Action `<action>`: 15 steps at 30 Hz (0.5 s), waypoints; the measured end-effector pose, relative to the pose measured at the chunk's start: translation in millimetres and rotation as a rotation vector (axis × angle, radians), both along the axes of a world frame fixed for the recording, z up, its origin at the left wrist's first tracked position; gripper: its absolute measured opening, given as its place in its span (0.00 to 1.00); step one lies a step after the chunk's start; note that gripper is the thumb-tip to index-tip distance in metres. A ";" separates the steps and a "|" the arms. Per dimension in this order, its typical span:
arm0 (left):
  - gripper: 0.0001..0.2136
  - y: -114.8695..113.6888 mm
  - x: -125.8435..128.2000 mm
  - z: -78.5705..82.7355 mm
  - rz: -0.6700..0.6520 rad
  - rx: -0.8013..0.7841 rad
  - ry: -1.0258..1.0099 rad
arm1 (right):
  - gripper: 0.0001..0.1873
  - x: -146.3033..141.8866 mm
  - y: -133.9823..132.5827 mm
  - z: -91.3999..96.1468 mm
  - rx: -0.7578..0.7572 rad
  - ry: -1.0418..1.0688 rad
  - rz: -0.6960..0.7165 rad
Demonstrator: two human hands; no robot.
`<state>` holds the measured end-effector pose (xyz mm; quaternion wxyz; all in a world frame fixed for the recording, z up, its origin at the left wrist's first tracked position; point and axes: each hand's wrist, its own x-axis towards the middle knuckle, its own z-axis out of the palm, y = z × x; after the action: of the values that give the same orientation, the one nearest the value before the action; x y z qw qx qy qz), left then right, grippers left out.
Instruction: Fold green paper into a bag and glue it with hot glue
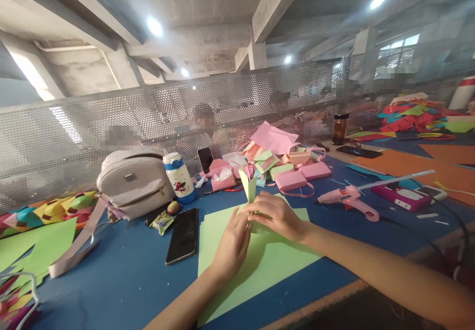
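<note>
Both hands meet over large light green paper sheets (274,270) that lie on the blue table. Between them stands a folded piece of light green paper (249,184), its upper end sticking up above the fingers. My left hand (232,243) is closed at the near left side of the folded paper, fingertips pressed against it. From the right, my right hand (278,213) pinches the same piece, thumb and fingers together. The lower part of the folded paper is mostly hidden behind the hands.
Left of the sheets lies a black phone (182,236), with a bottle (180,179) and a beige backpack (133,184) behind. Pink and green paper boxes (291,179) pile up beyond the hands. A pink glue gun (351,201) with its cord lies right. A perforated metal screen (237,102) bounds the table's back.
</note>
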<state>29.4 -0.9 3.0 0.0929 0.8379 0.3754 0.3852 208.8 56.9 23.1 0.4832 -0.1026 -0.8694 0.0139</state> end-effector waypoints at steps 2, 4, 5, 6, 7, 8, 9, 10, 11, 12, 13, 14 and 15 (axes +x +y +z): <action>0.13 -0.4 0.8 0.8 0.006 0.011 -0.006 | 0.11 0.7 1.2 1.1 0.053 -0.036 0.006; 0.12 -0.9 2.0 1.1 0.018 -0.017 -0.042 | 0.11 0.9 2.1 1.9 0.078 -0.052 0.020; 0.11 -1.2 2.6 1.0 0.026 -0.051 -0.073 | 0.11 0.7 2.3 2.0 0.073 -0.056 0.026; 0.11 -1.4 3.1 0.8 0.038 -0.093 -0.112 | 0.11 0.4 2.4 1.8 0.058 -0.054 0.027; 0.11 -1.5 3.4 0.3 0.053 -0.140 -0.151 | 0.11 -0.1 2.3 1.2 0.034 -0.048 0.024; 0.11 -1.4 3.5 -0.4 0.067 -0.185 -0.187 | 0.11 -0.8 2.2 0.3 0.005 -0.043 0.021; 0.11 -1.1 3.3 -1.1 0.078 -0.222 -0.218 | 0.10 -1.5 2.0 -0.9 -0.028 -0.037 0.018; 0.11 -0.6 3.0 -1.9 0.083 -0.251 -0.244 | 0.09 -2.4 1.7 -2.3 -0.062 -0.029 0.017; 0.12 0.0 2.6 -2.7 0.081 -0.274 -0.267 | 0.09 -3.2 1.5 -3.7 -0.091 -0.019 0.019; 0.12 0.7 2.3 -3.3 0.072 -0.293 -0.291 | 0.08 -4.0 1.2 -5.1 -0.118 -0.010 0.021; 0.13 1.3 2.1 -3.7 0.058 -0.312 -0.318 | 0.08 -4.7 0.9 -6.2 -0.139 -0.004 0.026; 0.13 1.9 2.1 -3.9 0.042 -0.330 -0.345 | 0.08 -5.2 0.5 -7.1 -0.160 0.003 0.034; 0.14 2.3 2.3 -3.8 0.028 -0.348 -0.372 | 0.08 -5.5 -0.2 -7.5 -0.183 0.007 0.044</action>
<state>31.8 1.5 -0.9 0.2977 0.7189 0.4240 0.4635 203.3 56.7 15.5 0.4745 -0.1271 -0.8648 0.1041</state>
